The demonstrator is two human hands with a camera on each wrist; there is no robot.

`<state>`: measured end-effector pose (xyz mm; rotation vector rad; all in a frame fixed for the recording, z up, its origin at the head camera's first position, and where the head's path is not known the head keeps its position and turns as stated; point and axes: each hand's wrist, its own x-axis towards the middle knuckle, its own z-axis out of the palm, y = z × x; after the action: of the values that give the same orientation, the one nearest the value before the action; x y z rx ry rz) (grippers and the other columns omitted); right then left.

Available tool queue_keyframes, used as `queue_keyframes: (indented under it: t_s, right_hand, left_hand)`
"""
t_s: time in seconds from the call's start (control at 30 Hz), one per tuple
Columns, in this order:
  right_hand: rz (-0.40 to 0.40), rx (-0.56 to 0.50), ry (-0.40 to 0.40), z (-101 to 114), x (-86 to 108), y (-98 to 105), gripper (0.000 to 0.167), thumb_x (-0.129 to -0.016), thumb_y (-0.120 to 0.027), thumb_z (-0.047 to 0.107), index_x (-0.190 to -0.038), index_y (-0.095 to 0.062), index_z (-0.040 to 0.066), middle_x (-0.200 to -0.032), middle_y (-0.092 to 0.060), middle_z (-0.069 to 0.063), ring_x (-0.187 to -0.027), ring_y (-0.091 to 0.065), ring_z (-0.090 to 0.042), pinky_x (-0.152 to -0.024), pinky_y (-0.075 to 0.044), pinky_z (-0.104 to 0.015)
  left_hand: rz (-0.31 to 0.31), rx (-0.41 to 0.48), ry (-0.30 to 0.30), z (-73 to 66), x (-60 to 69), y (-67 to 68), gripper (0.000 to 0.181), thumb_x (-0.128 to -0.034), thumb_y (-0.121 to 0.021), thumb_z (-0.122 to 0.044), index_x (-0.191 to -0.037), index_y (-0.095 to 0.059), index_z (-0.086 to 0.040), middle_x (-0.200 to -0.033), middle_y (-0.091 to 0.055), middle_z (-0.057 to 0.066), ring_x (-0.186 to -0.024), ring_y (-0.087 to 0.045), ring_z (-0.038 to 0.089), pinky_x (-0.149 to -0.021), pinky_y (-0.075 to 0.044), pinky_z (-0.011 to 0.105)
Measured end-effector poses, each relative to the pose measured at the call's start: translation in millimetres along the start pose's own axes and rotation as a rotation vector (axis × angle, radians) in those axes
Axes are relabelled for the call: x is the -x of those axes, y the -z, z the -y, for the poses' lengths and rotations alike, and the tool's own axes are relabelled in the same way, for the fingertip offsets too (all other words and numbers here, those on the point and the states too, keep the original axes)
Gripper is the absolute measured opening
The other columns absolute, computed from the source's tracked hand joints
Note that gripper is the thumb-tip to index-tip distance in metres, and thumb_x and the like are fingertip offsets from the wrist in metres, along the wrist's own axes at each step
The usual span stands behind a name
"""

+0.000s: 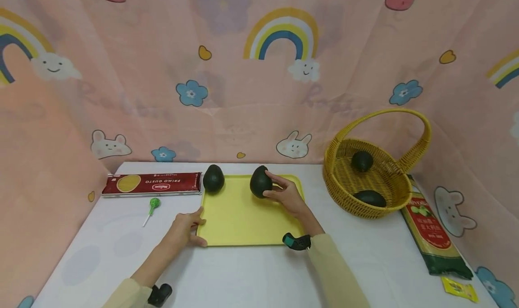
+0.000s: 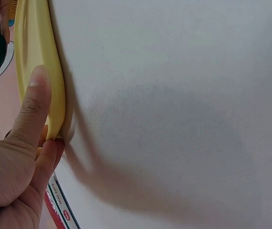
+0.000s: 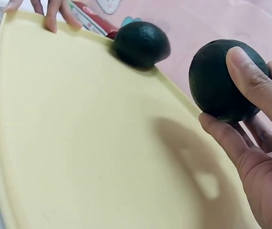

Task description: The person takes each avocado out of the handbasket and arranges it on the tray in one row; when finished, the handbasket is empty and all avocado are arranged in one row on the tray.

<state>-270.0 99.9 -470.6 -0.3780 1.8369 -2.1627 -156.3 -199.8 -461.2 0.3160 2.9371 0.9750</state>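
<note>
My right hand (image 1: 285,195) holds a dark green avocado (image 1: 259,182) between thumb and fingers. In the right wrist view this avocado (image 3: 221,81) is above the yellow tray (image 3: 78,129), which bears its shadow. At the tray's back left corner lies another avocado (image 1: 213,179), also seen in the right wrist view. My left hand (image 1: 182,229) grips the left edge of the tray (image 1: 243,227). In the left wrist view the thumb (image 2: 36,100) lies over the rim, with fingers beneath. Two more avocados, one round (image 1: 362,161) and one lying lengthwise (image 1: 370,198), are inside the yellow wicker basket (image 1: 336,186).
Behind the left hand lies a red spaghetti pack (image 1: 152,184), with a green lollipop (image 1: 154,203) in front of it. Right of the basket, a green and red pasta bag (image 1: 434,231) leans along the cloth wall. A small yellow packet (image 1: 459,289) lies near it.
</note>
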Motion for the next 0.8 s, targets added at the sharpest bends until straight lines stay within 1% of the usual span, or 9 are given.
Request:
queue_keyframes:
  t_s: [0.13, 0.2, 0.33, 0.43, 0.57, 0.67, 0.8]
  right_hand:
    - [0.013, 0.019, -0.017, -6.2, -8.5, -6.4, 0.064, -0.083, -0.067, -0.009, -0.141, -0.047, 0.008, -0.142, -0.042, -0.023, -0.109, -0.059, -0.026, -0.085, -0.056, -0.036]
    - [0.023, 0.041, -0.026, -8.8, -12.6, -9.0, 0.063, -0.083, -0.068, -0.008, -0.141, -0.047, 0.008, -0.144, -0.04, -0.022, -0.113, -0.057, -0.03, -0.087, -0.055, -0.036]
    - [0.011, 0.079, -0.038, -13.9, -20.8, -13.5, 0.062, -0.083, -0.069, -0.006, -0.14, -0.049, 0.009, -0.145, -0.04, -0.021, -0.119, -0.054, -0.034, -0.09, -0.054, -0.035]
    - [-0.016, 0.098, -0.037, -17.5, -27.2, -16.4, 0.062, -0.082, -0.07, -0.005, -0.139, -0.05, 0.01, -0.143, -0.044, -0.021, -0.122, -0.053, -0.034, -0.089, -0.054, -0.033]
    - [-0.029, 0.103, -0.035, -20.8, -33.4, -19.0, 0.062, -0.082, -0.071, -0.004, -0.139, -0.051, 0.011, -0.14, -0.048, -0.021, -0.122, -0.053, -0.032, -0.088, -0.055, -0.032]
    - [-0.028, 0.099, -0.043, -21.3, -35.8, -21.1, 0.063, -0.083, -0.071, -0.003, -0.14, -0.05, 0.012, -0.14, -0.048, -0.021, -0.123, -0.052, -0.032, -0.088, -0.054, -0.032]
    - [-0.024, 0.09, -0.057, -21.1, -38.8, -24.2, 0.063, -0.084, -0.07, -0.002, -0.141, -0.049, 0.014, -0.142, -0.046, -0.021, -0.124, -0.051, -0.033, -0.09, -0.054, -0.033]
  left_hand:
    - [-0.001, -0.018, -0.027, 0.0, -0.5, 1.0, 0.063, -0.0503, -0.091, -0.013, -0.103, -0.068, 0.012, -0.13, -0.053, 0.027, -0.109, -0.061, 0.037, -0.091, -0.051, 0.043]
    - [0.0, -0.012, -0.02, 0.1, -0.1, 1.1, 0.062, -0.0506, -0.09, -0.013, -0.103, -0.068, 0.011, -0.131, -0.052, 0.027, -0.108, -0.061, 0.037, -0.091, -0.051, 0.043]
    - [-0.004, -0.001, -0.016, 0.7, 0.8, 1.0, 0.062, -0.0502, -0.09, -0.012, -0.102, -0.068, 0.012, -0.131, -0.052, 0.027, -0.107, -0.062, 0.037, -0.091, -0.051, 0.043]
    - [-0.005, -0.005, -0.023, 0.9, 1.2, 1.6, 0.062, -0.0496, -0.091, -0.012, -0.102, -0.068, 0.012, -0.13, -0.053, 0.027, -0.107, -0.062, 0.037, -0.091, -0.051, 0.043]
    - [-0.004, -0.003, -0.003, 0.0, 1.2, 1.9, 0.062, -0.0495, -0.091, -0.011, -0.103, -0.068, 0.012, -0.131, -0.053, 0.026, -0.108, -0.062, 0.037, -0.092, -0.05, 0.043]
    - [-0.004, 0.001, 0.008, -0.2, 1.5, 1.8, 0.062, -0.0495, -0.09, -0.011, -0.103, -0.068, 0.012, -0.131, -0.052, 0.026, -0.108, -0.061, 0.036, -0.092, -0.05, 0.043]
    - [-0.01, -0.001, -0.007, 0.8, 1.5, 1.0, 0.062, -0.0489, -0.09, -0.011, -0.102, -0.068, 0.012, -0.13, -0.052, 0.027, -0.107, -0.062, 0.036, -0.09, -0.051, 0.042]
